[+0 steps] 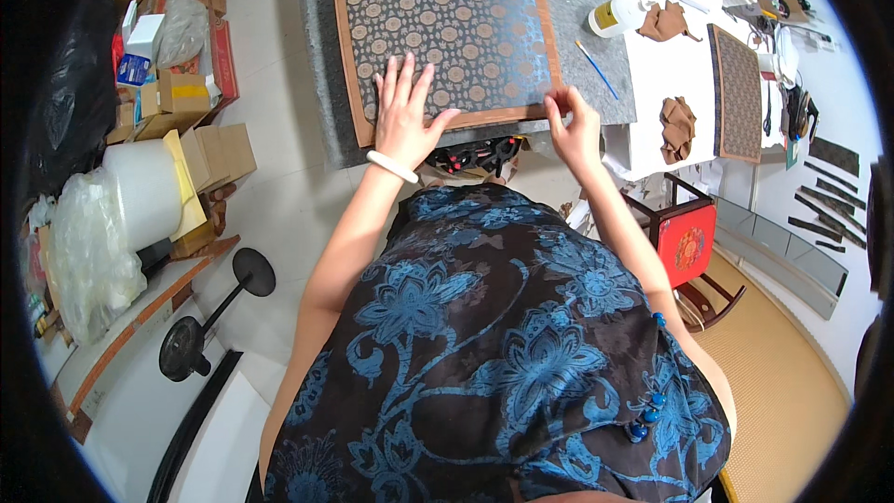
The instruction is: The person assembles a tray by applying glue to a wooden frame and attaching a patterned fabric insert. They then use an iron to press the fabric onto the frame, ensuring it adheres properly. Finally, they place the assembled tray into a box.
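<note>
Several cardboard boxes (pixel 219 154) lie at the far left, near a blue packet (pixel 133 69) whose pale lettering is too small to make out. Next comes a patterned panel (pixel 428 9) with a brown border, lying flat on a grey-covered table (pixel 615 107). The left hand (pixel 407 116) rests on its lower left part, fingers spread and gripping nothing. The right hand (pixel 575 135) pinches the lower right corner of the border between thumb and fingertips. Beyond, a blue-handled brush (pixel 598 73) lies near a white bottle (pixel 610 17) with a yellow label, its print illegible. Crumpled brown cloth (pixel 678 129) and a smaller panel (pixel 738 93) follow.
</note>
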A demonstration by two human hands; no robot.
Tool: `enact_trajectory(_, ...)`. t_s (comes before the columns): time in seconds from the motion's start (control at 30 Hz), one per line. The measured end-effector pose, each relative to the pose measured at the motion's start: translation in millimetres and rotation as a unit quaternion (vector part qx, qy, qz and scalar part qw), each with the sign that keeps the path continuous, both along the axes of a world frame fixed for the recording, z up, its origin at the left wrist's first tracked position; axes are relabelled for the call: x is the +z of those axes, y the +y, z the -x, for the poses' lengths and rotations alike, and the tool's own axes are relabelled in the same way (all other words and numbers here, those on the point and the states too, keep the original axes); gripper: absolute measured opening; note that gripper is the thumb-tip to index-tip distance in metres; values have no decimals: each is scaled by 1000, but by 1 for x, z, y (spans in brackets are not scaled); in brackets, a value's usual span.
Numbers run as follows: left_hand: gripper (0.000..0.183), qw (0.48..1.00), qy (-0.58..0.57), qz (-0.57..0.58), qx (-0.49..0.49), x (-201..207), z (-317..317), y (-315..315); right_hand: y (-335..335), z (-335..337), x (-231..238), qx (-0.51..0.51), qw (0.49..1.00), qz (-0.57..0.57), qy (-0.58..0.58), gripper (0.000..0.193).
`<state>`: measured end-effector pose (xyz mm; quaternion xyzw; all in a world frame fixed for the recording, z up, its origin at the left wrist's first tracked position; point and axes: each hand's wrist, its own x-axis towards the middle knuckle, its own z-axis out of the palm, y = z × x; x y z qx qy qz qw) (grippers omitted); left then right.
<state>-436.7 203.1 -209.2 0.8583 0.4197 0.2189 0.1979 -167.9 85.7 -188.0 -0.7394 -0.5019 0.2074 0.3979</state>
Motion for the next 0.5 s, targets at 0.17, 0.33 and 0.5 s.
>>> enact_trajectory(0.17,94,998,55,27,-9,-11,-10,3,-47,27,-16,15,1000,20,-10,12)
enact_trajectory(0.33,98,997,57,51,-10,-11,-16,7,-50,39,-23,35,998,47,-5,11)
enact_trajectory(0.5,102,997,62,44,5,-8,-23,4,-59,42,-27,66,997,35,-18,11)
